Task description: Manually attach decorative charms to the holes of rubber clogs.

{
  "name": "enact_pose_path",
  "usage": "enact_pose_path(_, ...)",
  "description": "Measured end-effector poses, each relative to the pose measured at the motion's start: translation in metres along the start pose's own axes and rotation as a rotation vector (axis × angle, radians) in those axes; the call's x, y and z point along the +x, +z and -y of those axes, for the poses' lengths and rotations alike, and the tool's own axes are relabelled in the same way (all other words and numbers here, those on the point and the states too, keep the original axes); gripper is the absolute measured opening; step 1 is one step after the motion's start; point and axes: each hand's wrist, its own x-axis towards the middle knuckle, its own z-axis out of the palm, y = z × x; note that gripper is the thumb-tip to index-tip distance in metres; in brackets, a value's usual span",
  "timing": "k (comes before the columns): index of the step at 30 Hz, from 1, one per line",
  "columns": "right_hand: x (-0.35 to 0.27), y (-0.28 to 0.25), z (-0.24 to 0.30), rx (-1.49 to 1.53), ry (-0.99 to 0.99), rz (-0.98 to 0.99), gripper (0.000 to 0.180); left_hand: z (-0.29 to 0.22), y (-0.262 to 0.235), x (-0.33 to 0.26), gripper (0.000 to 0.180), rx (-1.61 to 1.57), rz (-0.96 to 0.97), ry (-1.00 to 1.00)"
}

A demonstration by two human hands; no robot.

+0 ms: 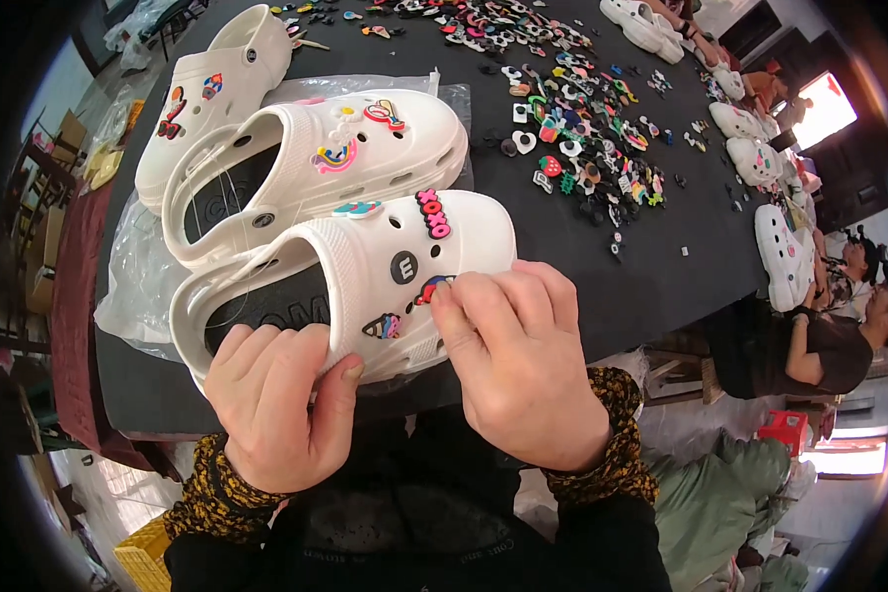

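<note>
A white clog is held just above the near edge of the black bench, in the lower middle of the frame, its toe pointing toward the right. The left hand is wrapped around the clog's near side by the heel opening, with the thumb laid against the sidewall and the fingers curled over the rim, so the shoe is gripped firmly. The right hand is set against the toe half; its fingertips are bunched narrowly and pressed on a small multicoloured charm seated in the upper. Other charms are seen on the same upper: a pink lettered one, a round black one and a striped one.

Just behind, in the upper left of the frame, a second white clog is lying on a clear plastic bag, and a third clog lies beyond it. A scatter of loose charms is spread over the upper middle of the bench. More white clogs are lined along the right edge, where another person is seated.
</note>
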Motion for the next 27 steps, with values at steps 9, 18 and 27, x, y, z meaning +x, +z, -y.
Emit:
enact_pose_path(9,-0.001,0.004,-0.006,0.099,0.029,-0.091,0.036,0.002,0.004,-0.002,0.023,0.061,-0.046,-0.041)
enact_pose_path(18,-0.013,-0.02,-0.029,0.078,0.059,-0.176,0.03,0.004,0.003,-0.005,0.024,0.087,-0.07,-0.061)
enact_pose_path(27,-0.021,-0.012,-0.024,0.13,0.134,-0.169,0.038,0.004,0.003,-0.005,0.024,0.101,-0.086,-0.062)
